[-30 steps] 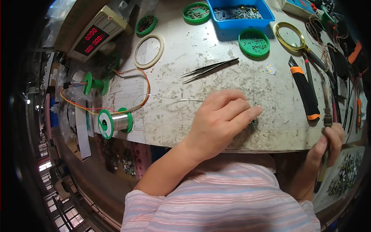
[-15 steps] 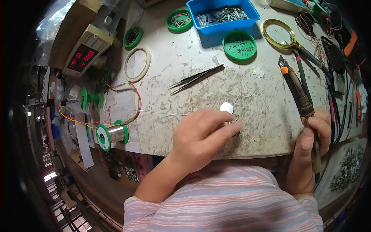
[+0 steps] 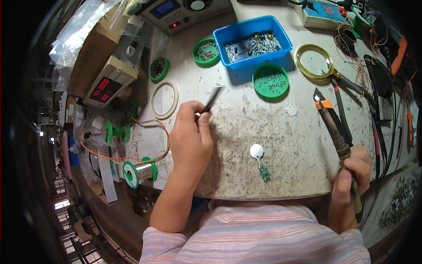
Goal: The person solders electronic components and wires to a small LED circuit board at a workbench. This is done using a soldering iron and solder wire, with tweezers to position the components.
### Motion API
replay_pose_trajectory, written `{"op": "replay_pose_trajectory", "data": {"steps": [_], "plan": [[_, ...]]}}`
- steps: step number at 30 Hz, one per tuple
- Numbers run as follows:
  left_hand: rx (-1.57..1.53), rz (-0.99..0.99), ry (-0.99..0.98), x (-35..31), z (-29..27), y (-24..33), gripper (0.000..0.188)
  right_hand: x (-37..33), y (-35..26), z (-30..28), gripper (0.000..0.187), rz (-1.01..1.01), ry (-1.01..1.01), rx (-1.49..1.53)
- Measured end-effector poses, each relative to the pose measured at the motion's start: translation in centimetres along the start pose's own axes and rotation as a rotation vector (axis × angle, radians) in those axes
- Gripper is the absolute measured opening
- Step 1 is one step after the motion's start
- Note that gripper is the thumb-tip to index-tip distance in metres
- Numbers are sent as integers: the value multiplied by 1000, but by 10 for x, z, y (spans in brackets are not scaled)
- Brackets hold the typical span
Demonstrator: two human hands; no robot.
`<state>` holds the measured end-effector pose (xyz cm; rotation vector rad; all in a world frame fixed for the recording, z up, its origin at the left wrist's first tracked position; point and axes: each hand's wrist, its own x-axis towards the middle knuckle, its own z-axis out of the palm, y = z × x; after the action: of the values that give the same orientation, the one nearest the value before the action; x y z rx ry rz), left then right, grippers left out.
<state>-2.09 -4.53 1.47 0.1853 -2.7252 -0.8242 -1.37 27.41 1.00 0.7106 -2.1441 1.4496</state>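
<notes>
In my left hand (image 3: 191, 136) a pair of dark tweezers (image 3: 214, 97) is pinched between thumb and fingers, its tips pointing away over the bench. To the right of that hand, a round white disc (image 3: 256, 151) lies on the bench, joined by short leads to a small green circuit board (image 3: 264, 173). My right hand (image 3: 355, 169) is wrapped round the handle of a soldering iron (image 3: 338, 136), whose brown shaft slants up and left. A small round board with yellow spots (image 3: 290, 109) lies between the iron and a green dish (image 3: 270, 82) of tiny dark parts.
Behind stand a blue bin (image 3: 252, 64) of parts and a grey device with a dial (image 3: 189, 13). At right lie a magnifying glass (image 3: 296, 61) and cables; at left, a solder spool (image 3: 143, 171), a tape ring (image 3: 153, 103) and a red-digit meter (image 3: 105, 90).
My left hand has left the white disc and circuit board, moved up and left, and taken the tweezers off the bench. My right hand keeps its hold. The view has tilted farther up the bench.
</notes>
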Motion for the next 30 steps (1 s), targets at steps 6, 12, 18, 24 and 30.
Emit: {"op": "replay_pose_trajectory", "data": {"steps": [6,12,18,24,30], "plan": [[-559,-149,22,0,7,10,16,3,1,-1,22,-20,-16,9],[-470,-185,-17,-2,6,4,15,4,0,-5,21,6,-49,20],[-447,-115,-12,26,-3,4,21,3,1,0,23,-23,-94,56],[-657,68,-10,108,0,18,27,-1,-1,-12,23,31,-144,94],[-260,133,-189,144,-2,16,13,-4,5,-13,23,51,-154,96]]}}
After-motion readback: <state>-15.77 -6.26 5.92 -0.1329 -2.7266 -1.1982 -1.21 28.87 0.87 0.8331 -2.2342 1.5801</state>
